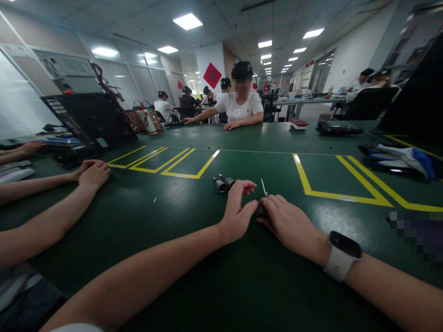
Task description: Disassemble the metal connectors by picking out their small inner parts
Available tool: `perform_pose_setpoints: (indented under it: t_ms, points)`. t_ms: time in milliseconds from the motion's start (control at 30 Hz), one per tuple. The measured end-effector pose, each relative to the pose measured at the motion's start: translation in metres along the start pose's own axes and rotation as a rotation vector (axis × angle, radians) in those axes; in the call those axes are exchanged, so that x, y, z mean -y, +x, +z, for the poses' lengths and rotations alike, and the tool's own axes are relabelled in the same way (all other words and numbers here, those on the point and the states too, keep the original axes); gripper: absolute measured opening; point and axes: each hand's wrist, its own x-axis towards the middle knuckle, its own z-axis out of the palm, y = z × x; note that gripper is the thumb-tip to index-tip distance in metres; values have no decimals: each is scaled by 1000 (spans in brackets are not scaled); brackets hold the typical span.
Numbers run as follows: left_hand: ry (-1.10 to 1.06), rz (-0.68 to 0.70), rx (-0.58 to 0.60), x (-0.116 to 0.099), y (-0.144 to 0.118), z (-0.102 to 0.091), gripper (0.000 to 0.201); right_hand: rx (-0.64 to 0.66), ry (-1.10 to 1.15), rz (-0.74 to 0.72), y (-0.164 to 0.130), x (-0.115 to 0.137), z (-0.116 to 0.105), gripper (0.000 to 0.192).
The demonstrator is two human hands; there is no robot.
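Observation:
My right hand (285, 223), with a watch on its wrist, is closed round a dark, round metal piece (262, 210), mostly hidden by the fingers. A thin pale metal rod (263, 186) sticks up beside those fingers; whether it joins the dark piece I cannot tell. My left hand (237, 212) is just to the left, its thumb and fingers apart and nothing between them. Beyond it on the green table (166, 249) lie two dark metal socket bits (220, 185) with thin shanks, side by side.
Yellow tape outlines (349, 198) mark the table. A small white scrap (154, 199) lies to the left. A co-worker's clasped hands (93, 173) rest at the left; another person (240, 103) sits opposite. A power tool (337, 129) and blue-white gloves (401, 157) lie at the right.

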Motion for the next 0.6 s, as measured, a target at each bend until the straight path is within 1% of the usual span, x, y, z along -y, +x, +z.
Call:
perform_pose_setpoints:
  t_ms: [100, 233, 367, 433, 533, 600]
  points:
    - [63, 47, 65, -3, -1, 0, 28, 24, -77, 70, -4, -26, 2, 23]
    - [133, 80, 130, -7, -1, -2, 25, 41, -154, 193, -7, -73, 5, 28]
    - [189, 84, 181, -9, 0, -2, 22, 84, -245, 364, -12, -125, -2, 31]
    - [213, 97, 207, -11, -1, -2, 21, 121, -277, 456, -16, -147, -7, 29]
    - [249, 126, 240, -14, 0, -2, 20, 162, -328, 591, -21, -172, -12, 32]
    - [287, 131, 225, -14, 5, -5, 20, 188, -350, 644, -23, -183, -13, 33]
